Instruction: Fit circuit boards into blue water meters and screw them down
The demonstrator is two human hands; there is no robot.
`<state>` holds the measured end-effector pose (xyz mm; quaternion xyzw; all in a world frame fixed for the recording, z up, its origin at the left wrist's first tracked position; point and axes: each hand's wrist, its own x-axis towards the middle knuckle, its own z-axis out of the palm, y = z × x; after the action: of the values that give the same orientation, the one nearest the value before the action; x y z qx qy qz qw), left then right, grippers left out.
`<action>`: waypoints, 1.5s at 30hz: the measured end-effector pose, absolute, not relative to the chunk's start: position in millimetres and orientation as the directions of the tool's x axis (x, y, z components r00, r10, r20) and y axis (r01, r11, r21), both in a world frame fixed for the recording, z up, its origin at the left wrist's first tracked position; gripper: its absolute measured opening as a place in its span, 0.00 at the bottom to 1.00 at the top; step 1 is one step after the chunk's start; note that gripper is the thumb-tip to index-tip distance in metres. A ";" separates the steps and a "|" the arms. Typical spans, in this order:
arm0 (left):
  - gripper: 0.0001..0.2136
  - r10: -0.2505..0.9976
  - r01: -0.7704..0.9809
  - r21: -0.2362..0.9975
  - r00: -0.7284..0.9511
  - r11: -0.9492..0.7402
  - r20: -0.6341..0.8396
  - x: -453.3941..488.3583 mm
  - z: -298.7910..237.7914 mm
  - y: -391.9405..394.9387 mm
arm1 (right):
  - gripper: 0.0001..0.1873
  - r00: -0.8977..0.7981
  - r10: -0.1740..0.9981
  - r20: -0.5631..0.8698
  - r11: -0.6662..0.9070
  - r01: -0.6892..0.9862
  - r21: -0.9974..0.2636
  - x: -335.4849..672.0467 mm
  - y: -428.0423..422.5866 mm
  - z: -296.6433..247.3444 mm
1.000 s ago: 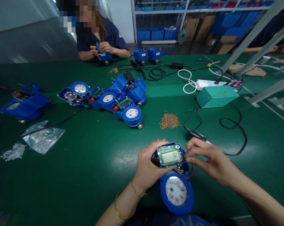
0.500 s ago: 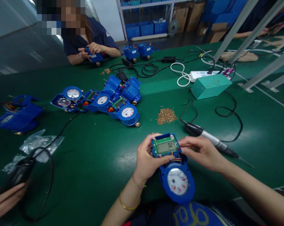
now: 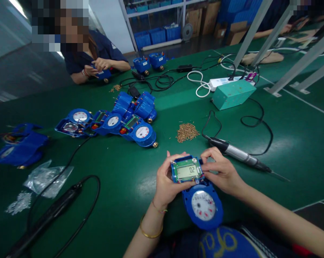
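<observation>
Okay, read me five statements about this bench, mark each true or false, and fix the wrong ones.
1. The left hand holds a blue plastic meter with a round white dial. True.
2. The meter's rectangular grey display reads 8.5. False: it reads 0.2.
3. The right hand holds the silver-and-black pen-shaped tool with a thin metal tip. False: the tool lies on the smooth green table; the right hand's fingertips are at the meter's edge, beside the display.
4. A heap of small brass-coloured metal pieces lies on the table. True.
5. The teal rectangular box stands to the left of the heap. False: it is to the right and farther back.
</observation>
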<state>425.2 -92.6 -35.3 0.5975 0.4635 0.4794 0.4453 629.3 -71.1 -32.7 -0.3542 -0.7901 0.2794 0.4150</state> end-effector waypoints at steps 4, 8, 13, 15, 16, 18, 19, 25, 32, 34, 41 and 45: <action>0.29 0.957 0.245 0.928 0.145 -0.281 0.252 422.1 -37.5 -90.9 | 0.10 -0.349 0.854 0.386 0.508 0.396 -0.765 629.7 -72.6 -33.3; 0.28 0.931 0.311 0.878 0.107 -0.364 0.348 422.7 -38.9 -89.6 | 0.10 -0.343 0.885 0.314 0.437 0.383 -0.814 628.3 -76.3 -36.8; 0.27 0.927 0.340 0.864 0.093 -0.372 0.363 424.7 -36.3 -88.4 | 0.09 -0.438 0.857 0.271 0.440 0.348 -0.828 630.2 -70.5 -31.0; 0.27 0.940 0.330 0.881 0.080 -0.338 0.331 425.0 -35.5 -88.1 | 0.10 -0.502 0.827 0.251 0.458 0.344 -0.820 631.7 -64.4 -23.5; 0.26 0.948 0.326 0.891 0.075 -0.317 0.310 425.1 -35.3 -88.1 | 0.10 -0.544 0.806 0.232 0.477 0.365 -0.799 632.3 -61.0 -19.3; 0.26 0.962 0.318 0.908 0.065 -0.272 0.265 425.4 -35.1 -87.9 | 0.10 -0.623 0.760 0.185 0.528 0.427 -0.734 633.1 -54.8 -10.7; 0.26 0.968 0.313 0.917 0.060 -0.248 0.242 425.7 -35.1 -87.8 | 0.09 -0.652 0.741 0.162 0.553 0.455 -0.698 633.2 -52.1 -6.6; 0.26 0.991 0.198 0.971 0.022 -0.135 0.133 427.2 -35.5 -88.2 | 0.07 -0.716 0.692 0.093 0.642 0.551 -0.533 632.0 -46.6 5.6; 0.27 0.996 0.096 0.991 0.027 -0.090 0.088 425.1 -40.8 -88.4 | 0.10 -0.570 0.743 0.352 0.644 0.465 -0.607 626.8 -61.8 -21.1; 0.27 0.991 0.128 0.982 0.034 -0.136 0.132 424.3 -43.0 -87.8 | 0.11 -0.513 0.758 0.403 0.636 0.443 -0.632 624.1 -66.3 -28.4; 0.30 0.948 0.233 0.920 0.070 -0.317 0.309 420.9 -44.2 -90.9 | 0.11 -0.399 0.805 0.439 0.581 0.383 -0.718 617.3 -68.8 -32.0; 0.29 0.896 0.315 0.840 0.122 -0.442 0.426 421.7 -42.5 -99.8 | 0.09 -0.341 0.837 0.427 0.536 0.358 -0.765 617.4 -74.1 -33.4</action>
<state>421.7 -99.8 -42.5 0.6893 0.4394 0.4959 0.2929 617.4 -74.1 -33.4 -0.3892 -0.7679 0.2841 0.4221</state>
